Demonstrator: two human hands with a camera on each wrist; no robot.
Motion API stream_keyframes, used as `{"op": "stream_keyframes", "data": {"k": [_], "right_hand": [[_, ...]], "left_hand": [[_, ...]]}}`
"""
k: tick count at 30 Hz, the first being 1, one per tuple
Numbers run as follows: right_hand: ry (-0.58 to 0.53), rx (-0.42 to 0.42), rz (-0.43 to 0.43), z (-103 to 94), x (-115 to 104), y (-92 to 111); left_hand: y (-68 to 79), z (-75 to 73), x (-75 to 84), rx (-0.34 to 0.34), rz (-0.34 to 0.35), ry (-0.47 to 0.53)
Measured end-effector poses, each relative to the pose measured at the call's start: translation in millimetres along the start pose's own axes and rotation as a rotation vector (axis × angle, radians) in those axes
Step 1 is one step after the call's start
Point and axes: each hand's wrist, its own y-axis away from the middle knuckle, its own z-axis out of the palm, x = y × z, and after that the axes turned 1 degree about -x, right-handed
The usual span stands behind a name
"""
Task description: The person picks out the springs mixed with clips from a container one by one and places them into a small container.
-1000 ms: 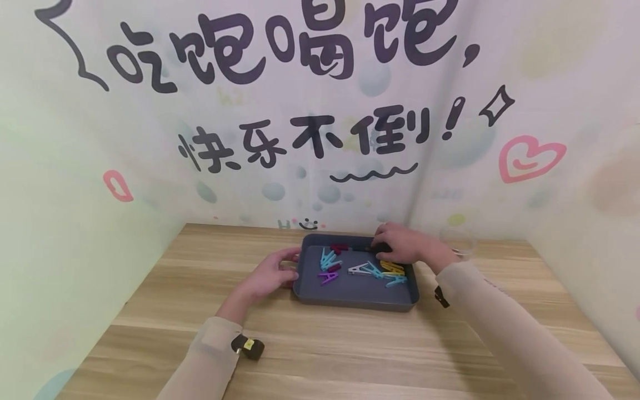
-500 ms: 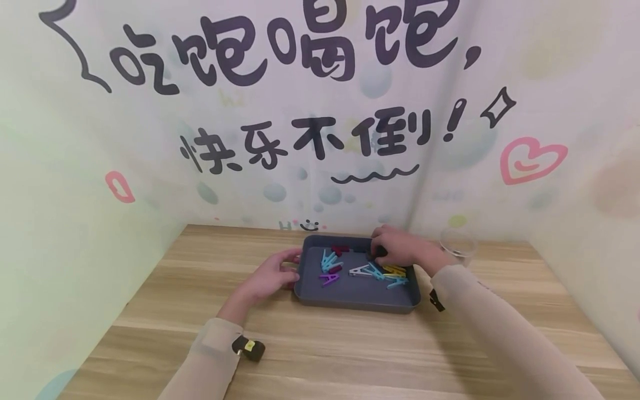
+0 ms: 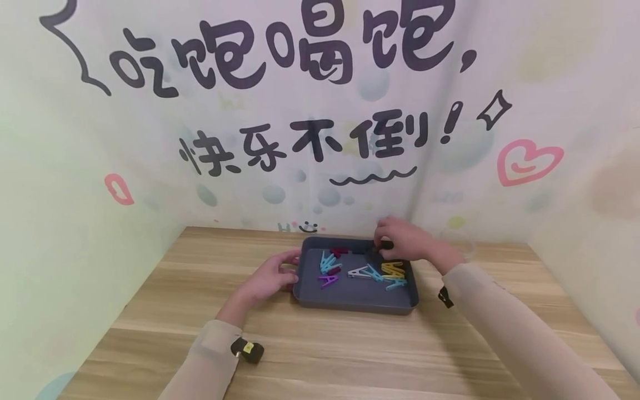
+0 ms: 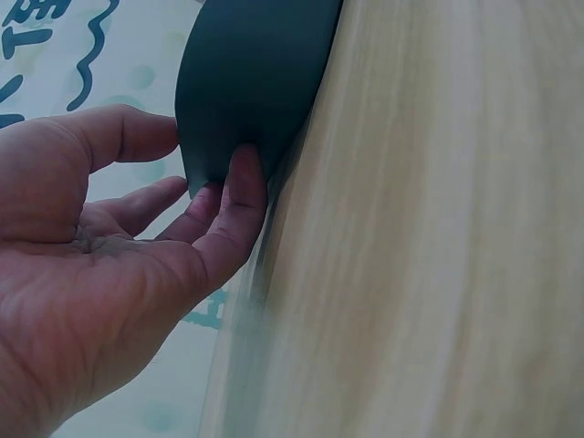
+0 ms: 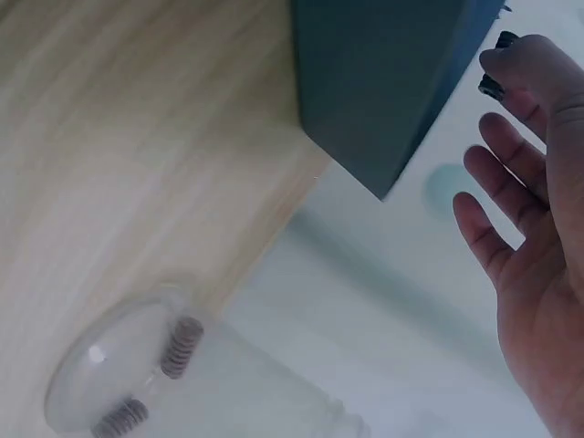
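In the head view, my left hand point(image 3: 267, 273) holds the left end of a dark grey tray point(image 3: 350, 305). From the left wrist view, its thumb and curved fingers touch the end wall point(image 4: 260, 64). My right hand point(image 3: 407, 239) is over the tray's back right corner. In the right wrist view, its thumb and index finger pinch a small dark ribbed piece point(image 5: 491, 88), mostly hidden; the other fingers are spread. The tray holds several plastic clips: light blue point(image 3: 327, 261), purple point(image 3: 328, 279), white point(image 3: 357, 271) and yellow point(image 3: 392, 269), plus dark red pieces point(image 3: 339, 251).
A clear container point(image 3: 457, 241) stands to the tray's right. In the right wrist view it holds brown ribbed coils point(image 5: 182, 347). Wood-grain table point(image 3: 325, 355) lies in front of the tray, and a printed wall sheet point(image 3: 270, 211) is behind it.
My right hand first dipped slightly left among the things at the tray's back right, then rose and moved a little right with the dark piece pinched. My left hand stays put.
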Motion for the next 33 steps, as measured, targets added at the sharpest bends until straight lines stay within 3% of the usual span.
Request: {"op": "stream_keyframes", "data": {"k": [16, 27, 33], "right_hand": [[-0.074, -0.004, -0.028, -32.9, -13.3, 17.5], [-0.047, 0.073, -0.092, -47.9, -7.0, 36.1], [-0.047, 0.089, -0.076, -54.1, -1.7, 49.2]], "left_hand": [[-0.5, 0.5, -1.4, -0.006, 0.005, 0.006], [0.5, 0.5, -0.2, -0.011, 0.01, 0.009], [0.2, 0.4, -1.5, -0.007, 0.009, 0.008]]}}
